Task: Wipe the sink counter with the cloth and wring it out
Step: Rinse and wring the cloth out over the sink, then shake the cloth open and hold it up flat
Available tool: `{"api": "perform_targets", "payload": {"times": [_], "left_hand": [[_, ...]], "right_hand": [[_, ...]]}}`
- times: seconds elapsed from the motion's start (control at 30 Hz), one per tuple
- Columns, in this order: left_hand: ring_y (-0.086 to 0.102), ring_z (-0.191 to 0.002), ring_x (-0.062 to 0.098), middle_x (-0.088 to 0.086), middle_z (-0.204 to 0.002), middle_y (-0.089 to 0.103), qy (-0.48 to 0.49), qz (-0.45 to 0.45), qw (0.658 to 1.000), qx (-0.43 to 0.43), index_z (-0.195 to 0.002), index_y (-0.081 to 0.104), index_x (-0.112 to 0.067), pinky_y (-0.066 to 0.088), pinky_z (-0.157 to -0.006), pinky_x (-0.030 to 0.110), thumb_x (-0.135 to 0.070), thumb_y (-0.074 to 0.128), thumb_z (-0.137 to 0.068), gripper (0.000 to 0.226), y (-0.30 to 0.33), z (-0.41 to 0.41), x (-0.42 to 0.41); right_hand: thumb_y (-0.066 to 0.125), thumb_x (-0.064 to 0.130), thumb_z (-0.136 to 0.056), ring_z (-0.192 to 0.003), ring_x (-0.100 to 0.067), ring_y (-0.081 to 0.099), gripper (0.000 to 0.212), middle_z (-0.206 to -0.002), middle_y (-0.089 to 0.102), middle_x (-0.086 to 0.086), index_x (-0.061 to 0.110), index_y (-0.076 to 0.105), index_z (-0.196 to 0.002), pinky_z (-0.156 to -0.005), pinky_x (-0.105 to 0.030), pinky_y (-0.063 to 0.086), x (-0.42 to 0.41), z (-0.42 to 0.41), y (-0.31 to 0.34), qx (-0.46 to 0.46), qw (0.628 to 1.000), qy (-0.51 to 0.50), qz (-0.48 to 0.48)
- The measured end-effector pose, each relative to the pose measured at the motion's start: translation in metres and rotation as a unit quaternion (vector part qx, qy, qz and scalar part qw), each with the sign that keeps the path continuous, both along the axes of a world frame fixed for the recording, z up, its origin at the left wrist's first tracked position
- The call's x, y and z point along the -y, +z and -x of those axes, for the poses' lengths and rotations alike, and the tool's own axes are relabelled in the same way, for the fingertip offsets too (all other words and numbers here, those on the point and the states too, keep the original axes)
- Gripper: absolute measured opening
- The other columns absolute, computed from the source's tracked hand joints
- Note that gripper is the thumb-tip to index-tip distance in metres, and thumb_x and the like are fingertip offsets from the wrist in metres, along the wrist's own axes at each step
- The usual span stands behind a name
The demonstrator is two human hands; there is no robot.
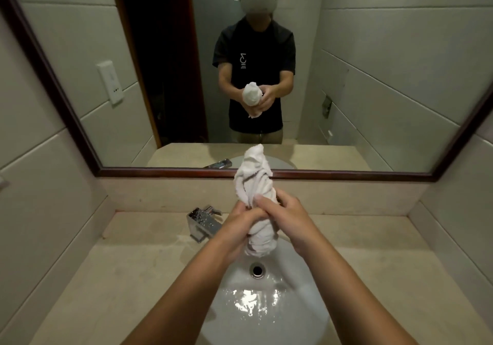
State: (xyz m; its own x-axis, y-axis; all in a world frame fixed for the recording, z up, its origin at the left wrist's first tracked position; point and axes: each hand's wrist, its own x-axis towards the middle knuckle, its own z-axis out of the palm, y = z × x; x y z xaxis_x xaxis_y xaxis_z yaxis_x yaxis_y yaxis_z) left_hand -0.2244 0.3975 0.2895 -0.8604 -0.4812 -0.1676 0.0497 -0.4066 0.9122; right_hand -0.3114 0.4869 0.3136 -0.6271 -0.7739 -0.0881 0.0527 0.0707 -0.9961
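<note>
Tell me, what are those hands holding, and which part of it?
Both the left hand and the right hand grip a twisted white cloth around its middle, above the sink.

Bare forearms; mirror shows a black short-sleeved shirt (254,59) with a small, illegible pale mark.

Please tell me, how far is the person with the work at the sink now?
Wiping looks finished: a wet streak shines on the counter beside the tap. In hand is the wringing: the left hand and the right hand both grip the twisted white cloth above the basin. Left to do: finish squeezing and put the cloth down. Whether water drips, I cannot tell.
</note>
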Motion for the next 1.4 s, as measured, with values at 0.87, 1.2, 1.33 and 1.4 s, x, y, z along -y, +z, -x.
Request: {"api": "perform_targets", "payload": {"times": [0.87,1.2,1.33,1.4], "left_hand": [[0.070,-0.099,0.027,0.011,-0.102,0.074,0.171,0.017,0.985,-0.002,-0.108,0.071,-0.009,0.052,-0.090,0.043,-0.022,0.061,-0.092,0.023,0.066,-0.011,0.025],[0.061,-0.093,0.018,-0.006,-0.101,0.063,0.209,0.443,0.855,0.170,-0.101,0.053,-0.040,0.052,-0.083,0.040,-0.050,0.062,-0.085,0.021,0.086,-0.005,0.046],[0.047,-0.108,0.010,-0.004,-0.117,0.047,0.187,0.507,0.831,0.135,-0.109,0.058,-0.032,0.037,-0.092,0.022,-0.036,0.059,-0.092,0.018,0.072,-0.001,0.018],[0.052,-0.084,0.006,-0.009,-0.094,0.058,0.176,0.466,0.861,0.100,-0.085,0.059,-0.029,0.037,-0.070,0.008,-0.024,0.057,-0.094,0.011,0.072,-0.004,-0.002]], "right_hand": [[0.064,0.012,-0.088,-0.058,-0.013,0.059,0.014,-0.068,0.067,-0.002,0.007,0.074,-0.081,-0.057,-0.027,0.051,-0.036,0.038,0.035,0.037,0.992,-0.119,-0.020],[0.071,0.030,-0.077,-0.128,-0.039,0.053,0.075,-0.138,0.055,-0.025,-0.003,0.048,-0.139,-0.111,-0.052,0.039,-0.064,0.039,0.064,0.317,0.914,0.015,0.254],[0.052,0.033,-0.095,-0.123,-0.037,0.058,0.054,-0.133,0.059,-0.025,-0.003,0.052,-0.135,-0.101,-0.048,0.050,-0.048,0.027,0.080,0.300,0.917,0.018,0.261],[0.049,0.027,-0.100,-0.123,-0.036,0.058,0.046,-0.129,0.061,-0.026,-0.006,0.054,-0.131,-0.104,-0.047,0.046,-0.035,0.020,0.089,0.260,0.932,0.012,0.253]]}}
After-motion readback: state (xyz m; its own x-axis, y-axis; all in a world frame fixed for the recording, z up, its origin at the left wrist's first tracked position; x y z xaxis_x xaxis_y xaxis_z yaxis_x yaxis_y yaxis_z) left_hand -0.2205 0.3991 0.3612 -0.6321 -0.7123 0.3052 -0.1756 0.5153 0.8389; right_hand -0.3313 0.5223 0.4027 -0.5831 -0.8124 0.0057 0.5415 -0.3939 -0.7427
